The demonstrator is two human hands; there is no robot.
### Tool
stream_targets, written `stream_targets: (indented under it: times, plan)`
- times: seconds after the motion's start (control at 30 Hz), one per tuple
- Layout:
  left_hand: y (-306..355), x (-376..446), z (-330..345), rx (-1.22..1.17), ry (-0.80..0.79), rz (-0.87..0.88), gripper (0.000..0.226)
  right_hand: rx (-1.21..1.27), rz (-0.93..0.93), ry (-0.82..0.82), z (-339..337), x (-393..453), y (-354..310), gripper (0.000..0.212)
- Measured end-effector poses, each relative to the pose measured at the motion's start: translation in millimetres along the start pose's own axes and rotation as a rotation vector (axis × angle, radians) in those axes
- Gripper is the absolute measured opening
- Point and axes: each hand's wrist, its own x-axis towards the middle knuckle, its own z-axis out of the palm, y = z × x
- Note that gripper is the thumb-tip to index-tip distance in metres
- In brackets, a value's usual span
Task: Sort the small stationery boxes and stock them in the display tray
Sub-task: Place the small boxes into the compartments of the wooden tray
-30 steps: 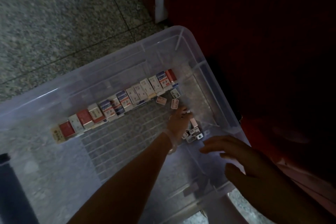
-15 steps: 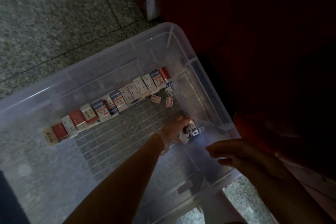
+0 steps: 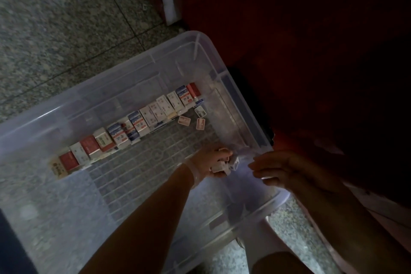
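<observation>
Head view looks down into a clear plastic bin (image 3: 195, 38) standing on a speckled floor (image 3: 66, 18), largest thing in sight and serving as the display tray. Along the bin's far wall a row of small boxes (image 3: 133, 124) stands packed side by side, running nearly corner to corner, so most of the stocking looks done. Near the row's right end, three loose boxes (image 3: 193, 118) lie flat on the bin's floor, unsorted. Close to the bin's right wall, the left hand (image 3: 213, 162) curls round a clutch of small boxes (image 3: 224, 164), perhaps several; the dim light hides the count. Right hand (image 3: 280, 169) hovers over the bin's right rim, fingers loosely spread, holding nothing.
</observation>
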Motion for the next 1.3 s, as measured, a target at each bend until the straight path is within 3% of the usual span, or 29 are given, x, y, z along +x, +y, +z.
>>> stream_targets:
  times: [0.1,0.2,0.27,0.37,0.43,0.63,0.73,0.83,0.93,1.0,1.07,1.2,1.23,1.3]
  plan:
    - [1,-14,-1,-0.103,-0.055,0.008,0.018,0.121,-0.008,0.14,-2,-9,-16,0.039]
    - [6,-39,-1,-0.272,-0.165,0.031,0.006,0.122,-0.054,0.204,3,-22,-25,0.045]
    - [7,-56,-3,-0.504,-0.255,0.056,0.005,0.091,-0.047,0.218,4,-28,-32,0.039]
    - [7,-76,-9,-0.668,-0.292,0.14,0.033,0.1,-0.004,0.247,10,-39,-44,0.027]
    - [14,-101,-13,-0.71,-0.362,0.183,0.04,0.102,-0.013,0.267,16,-46,-58,0.024]
    - [31,-184,-12,-0.758,-0.439,0.3,0.02,-0.042,-0.053,0.228,27,-60,-107,0.034]
    - [35,-220,-4,-0.763,-0.487,0.404,0.041,-0.192,-0.09,0.206,39,-64,-130,0.024]
    - [44,-255,12,-0.609,-0.48,0.435,0.02,-0.402,-0.153,0.231,51,-72,-152,0.032]
    - [48,-282,27,-0.59,-0.479,0.486,0.021,-0.57,-0.227,0.268,60,-84,-174,0.044]
    - [48,-295,36,-0.567,-0.436,0.497,0.034,-0.642,-0.269,0.284,64,-96,-184,0.042]
    - [47,-311,48,-0.57,-0.546,0.484,0.036,-0.672,-0.31,0.302,67,-111,-192,0.036]
    - [43,-333,66,-0.55,-0.499,0.483,0.071,-0.673,-0.411,0.396,67,-142,-201,0.028]
    - [41,-339,74,-0.571,-0.488,0.462,0.07,-0.647,-0.426,0.427,65,-150,-203,0.027]
    - [39,-354,93,-0.597,-0.418,0.441,0.041,-0.509,-0.432,0.458,58,-170,-207,0.023]
